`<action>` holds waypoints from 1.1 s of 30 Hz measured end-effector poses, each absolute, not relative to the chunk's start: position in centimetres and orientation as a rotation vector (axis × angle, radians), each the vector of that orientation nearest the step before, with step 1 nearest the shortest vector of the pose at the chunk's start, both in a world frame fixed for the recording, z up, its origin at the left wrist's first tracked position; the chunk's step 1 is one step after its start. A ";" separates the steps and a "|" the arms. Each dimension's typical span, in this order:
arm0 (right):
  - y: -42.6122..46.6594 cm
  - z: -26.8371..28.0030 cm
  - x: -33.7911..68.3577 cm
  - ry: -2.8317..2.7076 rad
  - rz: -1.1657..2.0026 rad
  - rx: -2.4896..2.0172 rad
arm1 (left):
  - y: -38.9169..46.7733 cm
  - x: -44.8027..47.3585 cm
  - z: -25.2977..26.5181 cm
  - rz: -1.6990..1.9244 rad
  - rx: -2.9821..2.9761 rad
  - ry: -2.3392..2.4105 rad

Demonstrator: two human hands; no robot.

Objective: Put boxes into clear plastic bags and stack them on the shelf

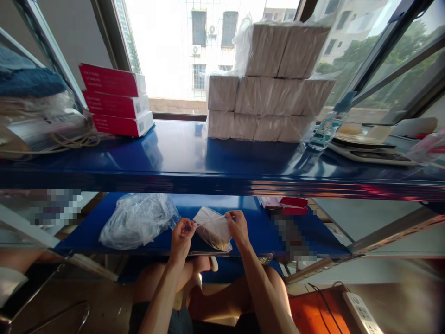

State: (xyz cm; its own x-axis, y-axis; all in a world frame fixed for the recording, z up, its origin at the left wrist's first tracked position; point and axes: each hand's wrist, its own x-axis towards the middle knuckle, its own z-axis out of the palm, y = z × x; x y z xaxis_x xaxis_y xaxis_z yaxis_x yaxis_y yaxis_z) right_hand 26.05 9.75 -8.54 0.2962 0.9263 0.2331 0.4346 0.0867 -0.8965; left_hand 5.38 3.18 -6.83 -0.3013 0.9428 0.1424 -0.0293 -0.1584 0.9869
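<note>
Between the two hands, at the lower blue tabletop (260,229), a small clear bag (212,228) with pale, brownish contents is stretched at a tilt. The left hand (181,234) has its thumb and forefinger together, pinched on the bag's left edge; the right hand (238,227) has its grip closed on the upper right edge. So the bag lies right of the left grip and left of and below the right one, its lower end slanting toward the person. Whether its underside touches the tabletop cannot be told.

Just left of the left hand sits a heap of clear plastic (139,220); to the right, a red-and-white box (294,205) lies near the back. Above runs an upper blue shelf (181,150), bearing three stacked red-and-white cartons (113,104) at left, plastic-wrapped pale blocks (267,95) beneath the window, and a clear bottle (325,132) beside them.
</note>
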 end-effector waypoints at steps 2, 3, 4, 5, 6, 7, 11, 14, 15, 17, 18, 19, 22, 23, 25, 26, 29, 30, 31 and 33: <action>9.9 -9.3 26.0 -1.292 0.640 -1.519 | 3.3 5.5 -7.3 1.596 1.018 1.315; 9.9 -9.5 26.1 -1.297 0.669 -1.517 | 3.3 5.6 -7.5 1.598 0.986 1.310; 10.0 -9.6 26.3 -1.308 0.702 -1.515 | 3.3 5.7 -7.7 1.599 0.962 1.304; 9.9 -9.6 26.6 -1.320 0.731 -1.514 | 3.3 5.7 -7.9 1.593 0.948 1.301; 9.7 -9.5 27.0 -1.325 0.764 -1.511 | 3.1 5.8 -8.1 1.587 0.944 1.306; 9.4 -9.5 27.4 -1.313 0.805 -1.500 | 2.9 5.8 -8.4 1.576 0.947 1.319; 6.7 -9.4 28.7 -1.255 0.981 -1.310 | 1.8 5.8 -9.8 1.539 0.964 1.391; 3.9 -9.5 28.5 -1.490 0.906 -1.187 | 1.5 6.1 -10.3 1.521 1.037 1.410; 3.2 -9.4 28.2 -1.569 0.843 -1.185 | 1.6 6.2 -10.4 1.507 1.087 1.413; 2.4 -9.2 27.3 -1.642 0.729 -1.228 | 2.0 6.4 -10.3 1.469 1.192 1.429; 2.2 -9.1 27.0 -1.637 0.692 -1.267 | 2.2 6.5 -10.2 1.448 1.232 1.444; 2.2 -8.9 26.8 -1.616 0.683 -1.303 | 2.3 6.4 -10.2 1.432 1.256 1.462; 2.3 -8.3 27.0 -1.494 0.877 -1.307 | 2.3 5.9 -9.7 1.419 1.266 1.482; 2.2 -8.0 27.3 -1.445 0.995 -1.267 | 2.0 5.6 -9.4 1.414 1.255 1.468; 1.8 -7.2 27.9 -1.357 1.213 -1.182 | 1.1 5.0 -8.4 1.385 1.206 1.383; 1.4 -6.6 28.1 -1.328 1.287 -1.156 | 0.4 4.8 -7.6 1.361 1.173 1.314; -0.6 -4.1 28.3 -1.281 1.405 -1.095 | -2.2 4.7 -4.7 1.300 1.092 1.119; -1.4 -3.1 28.2 -1.266 1.437 -1.062 | -3.2 4.7 -3.5 1.296 1.095 1.090; -2.2 -2.1 28.0 -1.255 1.472 -1.026 | -4.1 4.7 -2.2 1.306 1.110 1.079; -4.0 0.1 27.8 -1.237 1.516 -0.947 | -5.8 4.7 0.5 1.366 1.157 1.075</action>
State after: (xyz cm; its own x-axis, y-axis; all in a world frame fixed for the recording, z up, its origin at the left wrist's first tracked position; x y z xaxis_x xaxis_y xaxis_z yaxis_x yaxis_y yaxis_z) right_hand 27.82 -4.02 0.09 -0.2694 0.9630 -0.0073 -0.1859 -0.0594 -0.9808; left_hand 4.68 -5.78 0.51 -0.0360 0.9949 0.0947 -0.1420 -0.0989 0.9849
